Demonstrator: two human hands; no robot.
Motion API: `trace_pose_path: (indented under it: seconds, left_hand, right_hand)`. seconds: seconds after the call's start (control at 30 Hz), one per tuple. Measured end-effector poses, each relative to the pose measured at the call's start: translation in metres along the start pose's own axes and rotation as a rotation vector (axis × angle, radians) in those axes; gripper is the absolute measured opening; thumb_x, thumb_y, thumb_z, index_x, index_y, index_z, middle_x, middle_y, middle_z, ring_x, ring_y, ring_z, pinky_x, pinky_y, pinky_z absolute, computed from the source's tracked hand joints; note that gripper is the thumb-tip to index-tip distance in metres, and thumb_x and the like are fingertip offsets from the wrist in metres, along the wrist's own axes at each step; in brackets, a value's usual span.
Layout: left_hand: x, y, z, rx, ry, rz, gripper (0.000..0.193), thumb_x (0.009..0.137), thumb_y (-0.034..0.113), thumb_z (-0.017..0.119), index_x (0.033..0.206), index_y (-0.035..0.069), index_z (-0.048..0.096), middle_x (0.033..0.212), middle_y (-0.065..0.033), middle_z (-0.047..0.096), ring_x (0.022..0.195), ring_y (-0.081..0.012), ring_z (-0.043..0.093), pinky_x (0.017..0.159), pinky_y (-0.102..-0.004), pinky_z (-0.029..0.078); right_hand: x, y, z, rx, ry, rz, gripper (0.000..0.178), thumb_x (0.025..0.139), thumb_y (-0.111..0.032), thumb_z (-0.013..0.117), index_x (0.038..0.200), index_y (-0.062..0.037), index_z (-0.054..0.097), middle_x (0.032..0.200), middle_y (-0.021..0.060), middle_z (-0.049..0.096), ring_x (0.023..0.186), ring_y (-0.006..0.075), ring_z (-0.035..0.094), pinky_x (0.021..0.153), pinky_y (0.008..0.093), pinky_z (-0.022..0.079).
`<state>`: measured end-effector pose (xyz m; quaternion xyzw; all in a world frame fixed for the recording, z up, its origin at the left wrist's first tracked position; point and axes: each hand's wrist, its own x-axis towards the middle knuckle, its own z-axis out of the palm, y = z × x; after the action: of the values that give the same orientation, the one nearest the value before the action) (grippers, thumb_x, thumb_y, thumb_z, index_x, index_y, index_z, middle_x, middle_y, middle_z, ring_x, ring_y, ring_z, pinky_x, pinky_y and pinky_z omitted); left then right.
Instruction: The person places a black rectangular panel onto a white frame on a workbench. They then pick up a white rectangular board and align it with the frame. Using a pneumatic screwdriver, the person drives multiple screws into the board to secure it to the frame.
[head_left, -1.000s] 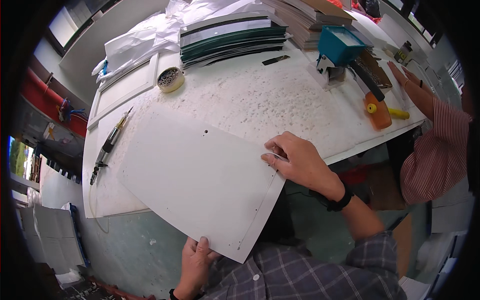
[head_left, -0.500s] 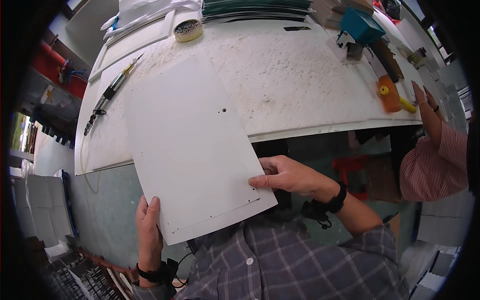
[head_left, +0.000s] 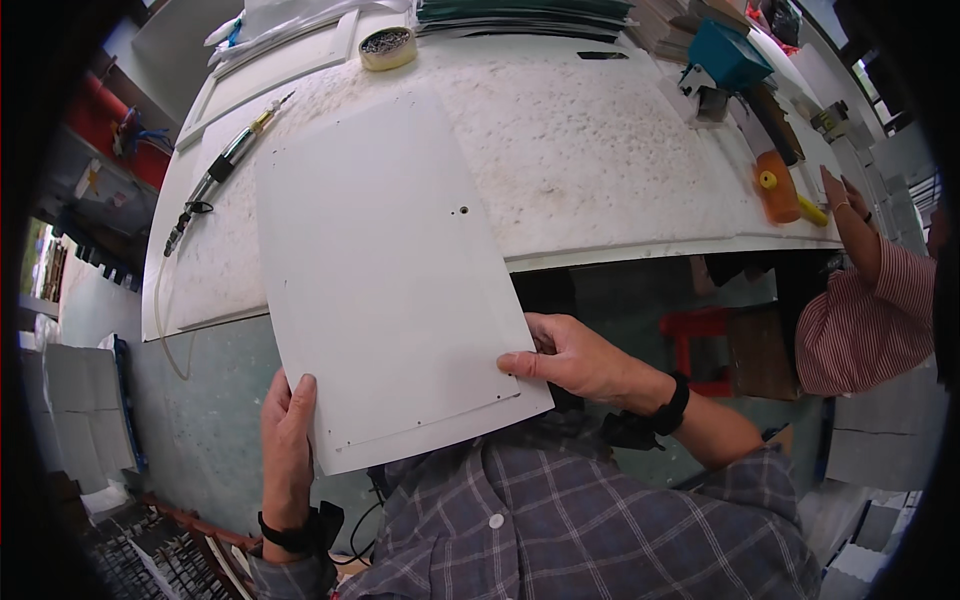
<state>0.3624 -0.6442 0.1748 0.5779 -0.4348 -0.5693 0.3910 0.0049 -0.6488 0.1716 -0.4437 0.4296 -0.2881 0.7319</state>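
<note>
A large white panel with several small drilled holes is between my hands, its far part over the worktable and its near edge close to my shirt. My left hand grips the left edge near the lower corner, thumb on top. On the right edge, my right hand pinches the panel with its thumb on the upper face and its fingers underneath. A thin line and a row of holes run along the near edge. Whether the far part touches the table I cannot tell.
On the pitted white worktable lie a pneumatic screwdriver with a hose at left and a round tub of screws at the back. A teal bin and an orange bottle stand right. Another person works at the far right.
The panel has shifted slightly, its near left corner now higher in the picture. Both hands keep their hold, and the left hand has moved a little up and left.
</note>
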Motion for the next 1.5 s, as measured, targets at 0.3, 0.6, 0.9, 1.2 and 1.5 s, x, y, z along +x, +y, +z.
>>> trace_pose_path:
  seconds: [0.3, 0.6, 0.9, 1.2, 1.5]
  left_hand:
    - [-0.069, -0.030, 0.015, -0.613, 0.391, 0.138, 0.063, 0.108, 0.042, 0.053, 0.147, -0.005, 0.040, 0.133, -0.0182, 0.061, 0.122, -0.0267, 0.063, 0.105, -0.0386, 0.052]
    - [-0.098, -0.032, 0.045, -0.472, 0.041, -0.160, 0.048, 0.107, 0.030, 0.059, 0.138, -0.004, 0.047, 0.131, -0.0166, 0.062, 0.114, -0.0247, 0.068, 0.094, -0.0375, 0.059]
    - [-0.101, -0.025, 0.064, -0.560, 0.183, -0.152, 0.046, 0.103, 0.025, 0.066, 0.136, -0.002, 0.048, 0.128, -0.0126, 0.064, 0.113, -0.0199, 0.066, 0.090, -0.0355, 0.058]
    - [-0.100, -0.031, 0.064, -0.558, 0.278, -0.047, 0.046, 0.100, 0.024, 0.070, 0.132, -0.003, 0.051, 0.121, -0.0123, 0.066, 0.105, -0.0183, 0.067, 0.083, -0.0329, 0.059]
    - [-0.096, -0.035, 0.058, -0.509, 0.311, -0.025, 0.046, 0.096, 0.025, 0.071, 0.128, -0.003, 0.054, 0.111, -0.0120, 0.068, 0.091, -0.0191, 0.069, 0.076, -0.0329, 0.058]
  right_hand:
    - [0.004, 0.012, 0.044, 0.201, 0.051, 0.022, 0.052, 0.098, -0.027, 0.074, 0.134, 0.0070, 0.058, 0.121, 0.0126, 0.069, 0.108, 0.0150, 0.065, 0.098, 0.0314, 0.053]
    - [0.042, 0.023, 0.097, 0.270, -0.112, 0.085, 0.060, 0.093, -0.030, 0.078, 0.134, 0.0072, 0.055, 0.128, 0.0162, 0.064, 0.117, 0.0218, 0.064, 0.101, 0.0360, 0.054]
    - [0.064, 0.013, 0.102, 0.266, -0.021, 0.049, 0.053, 0.096, -0.026, 0.075, 0.131, 0.0072, 0.055, 0.124, 0.0168, 0.065, 0.112, 0.0233, 0.068, 0.095, 0.0384, 0.059]
    - [0.066, 0.026, 0.124, 0.372, 0.008, -0.032, 0.045, 0.098, -0.021, 0.073, 0.129, 0.0055, 0.056, 0.121, 0.0134, 0.066, 0.109, 0.0187, 0.067, 0.097, 0.0359, 0.057]
    - [0.072, 0.036, 0.138, 0.394, 0.048, -0.095, 0.042, 0.099, -0.021, 0.072, 0.128, 0.0044, 0.056, 0.121, 0.0116, 0.066, 0.110, 0.0169, 0.064, 0.097, 0.0344, 0.053]
